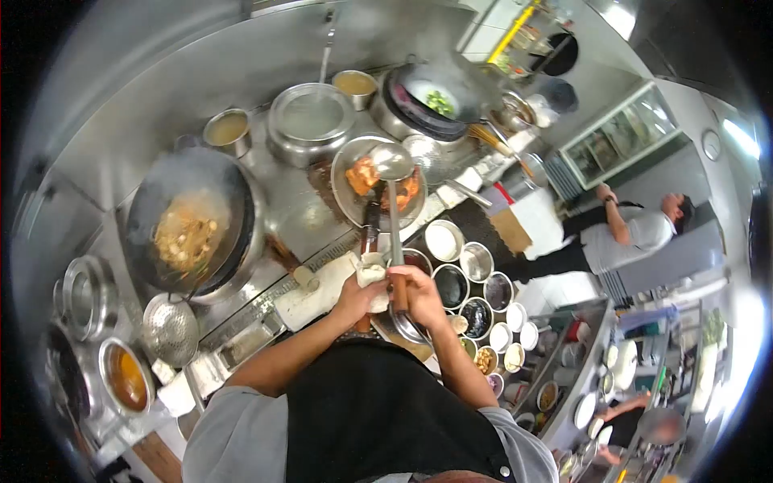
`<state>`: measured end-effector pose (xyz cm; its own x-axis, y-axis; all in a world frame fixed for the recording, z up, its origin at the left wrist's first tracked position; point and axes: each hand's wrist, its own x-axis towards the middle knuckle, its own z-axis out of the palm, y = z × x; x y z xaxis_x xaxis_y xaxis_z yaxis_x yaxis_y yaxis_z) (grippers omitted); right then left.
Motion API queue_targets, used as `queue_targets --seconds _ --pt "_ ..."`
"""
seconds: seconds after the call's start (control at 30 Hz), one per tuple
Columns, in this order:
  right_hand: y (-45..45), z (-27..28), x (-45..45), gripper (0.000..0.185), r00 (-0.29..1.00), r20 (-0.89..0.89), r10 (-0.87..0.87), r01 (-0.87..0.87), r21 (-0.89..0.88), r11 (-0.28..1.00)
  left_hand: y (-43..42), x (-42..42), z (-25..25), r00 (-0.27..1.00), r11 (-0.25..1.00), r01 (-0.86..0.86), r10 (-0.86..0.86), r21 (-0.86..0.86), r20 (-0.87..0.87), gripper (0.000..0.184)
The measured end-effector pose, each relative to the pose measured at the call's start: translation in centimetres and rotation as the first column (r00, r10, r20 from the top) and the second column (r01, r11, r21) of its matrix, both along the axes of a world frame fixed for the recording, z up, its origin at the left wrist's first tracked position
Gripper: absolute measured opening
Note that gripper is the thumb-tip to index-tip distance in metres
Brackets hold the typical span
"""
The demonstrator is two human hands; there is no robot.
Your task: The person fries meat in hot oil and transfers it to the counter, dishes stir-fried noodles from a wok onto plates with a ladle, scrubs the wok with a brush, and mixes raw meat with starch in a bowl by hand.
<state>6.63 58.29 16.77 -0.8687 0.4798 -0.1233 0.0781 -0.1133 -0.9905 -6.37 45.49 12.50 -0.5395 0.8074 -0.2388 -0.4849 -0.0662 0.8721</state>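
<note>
My left hand [352, 301] is closed around a folded white cloth [372, 275], which wraps the long handle of a round metal pan [345, 193]. Orange-red pieces of food [364, 175] lie in that pan. My right hand [422, 296] grips the wooden end of a ladle [393, 162]. Its long metal shaft reaches away from me, and its bowl is over the pan, hiding part of the food. Whether the ladle touches the food, I cannot tell.
To the left a steaming wok [189, 221] holds noodle-like food. Another wok [435, 97] with green vegetables stands at the back. A lidded pot [312, 121] sits between. Several round containers [477, 262] crowd the right. A person [620, 237] stands farther right.
</note>
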Motion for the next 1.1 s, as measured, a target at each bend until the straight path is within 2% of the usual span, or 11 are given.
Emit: queue_targets --seconds 0.1,0.2,0.27,0.33,0.37,0.47,0.6,0.7,0.8,0.87,1.1 --pt "0.9 0.6 -0.2 0.037 0.983 -0.095 -0.158 0.077 -0.568 0.820 0.1 0.8 0.5 0.992 0.990 -0.040 0.023 0.137 0.125 0.035" --pt "3.1 -0.6 -1.0 0.041 0.989 -0.094 -0.117 0.011 -0.731 0.682 -0.2 1.1 -0.1 0.992 0.998 -0.011 0.018 -0.058 0.122 0.031" --pt "4.0 -0.9 -1.6 0.043 0.997 -0.061 -0.046 0.008 -0.522 0.853 -0.7 1.7 0.1 0.994 0.998 -0.050 0.055 -0.047 0.098 0.031" --pt "3.9 -0.8 -1.8 0.059 0.992 0.125 -0.018 0.007 0.087 0.996 -1.1 2.1 0.1 0.988 0.994 -0.104 0.106 -0.026 0.108 0.032" --pt "4.8 -4.0 -1.6 0.075 0.991 0.101 -0.093 0.029 0.504 0.863 -1.3 2.3 0.1 0.983 0.992 -0.126 0.124 0.010 0.136 0.032" --pt "3.2 -0.9 -0.5 0.078 0.966 0.106 -0.236 0.033 0.854 0.520 -1.5 2.4 0.0 0.988 0.996 -0.078 0.082 -0.040 0.131 0.034" --pt "0.6 2.3 1.3 0.081 0.996 0.024 -0.090 0.035 0.799 0.600 -3.8 2.7 0.1 0.948 0.949 -0.314 0.314 0.002 -0.055 0.040" --pt "-5.3 5.4 0.2 0.078 0.993 0.054 0.108 -0.117 0.212 0.970 -10.3 1.9 1.7 0.894 0.914 -0.399 0.404 0.068 -0.193 0.041" --pt "-10.2 8.1 -4.7 0.073 0.935 0.196 0.295 -0.345 0.311 0.886 -19.1 0.6 1.1 0.952 0.950 -0.293 0.301 -0.110 0.062 0.039" --pt "-12.5 4.4 -7.8 0.073 0.919 0.147 0.366 -0.335 0.781 0.527 -24.6 0.3 -1.5 0.935 0.919 -0.350 0.355 -0.179 -0.006 0.036" --pt "-21.3 -0.1 -14.4 0.070 0.746 0.584 0.319 -0.627 0.778 0.042 -40.5 -4.8 -5.4 0.732 0.769 -0.586 0.638 -0.255 0.240 0.024"
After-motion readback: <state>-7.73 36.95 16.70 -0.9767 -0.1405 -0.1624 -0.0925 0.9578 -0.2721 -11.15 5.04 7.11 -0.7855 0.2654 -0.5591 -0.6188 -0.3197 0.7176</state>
